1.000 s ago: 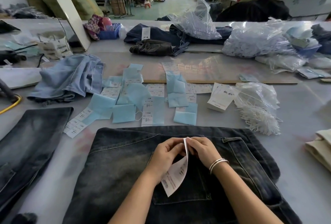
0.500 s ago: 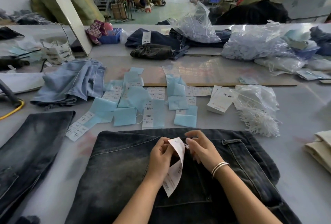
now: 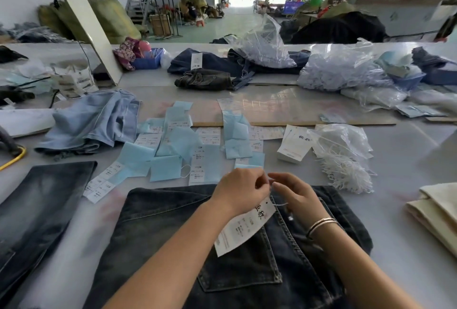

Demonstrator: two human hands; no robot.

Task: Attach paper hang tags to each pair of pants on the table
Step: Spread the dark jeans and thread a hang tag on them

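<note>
Grey worktable (image 3: 408, 160), warehouse floor beyond. Nearest: dark denim pants (image 3: 173, 234) laid flat, waistband away from the person, prob. so the belt area is easy to reach. Left hand (image 3: 241, 191) curled, pinching the white string at the top of the paper hang tag (image 3: 243, 228); tag droops below it onto the back pocket. Right hand (image 3: 295, 196) just beside, fingertips pinching the string (image 3: 279, 204) too, looks like knotting or threading. Past the hands: blue & white label sheets (image 3: 183, 143), tag stack (image 3: 293, 144), bag of strings (image 3: 343, 153) to the right, all within reach for the next pair.
</note>
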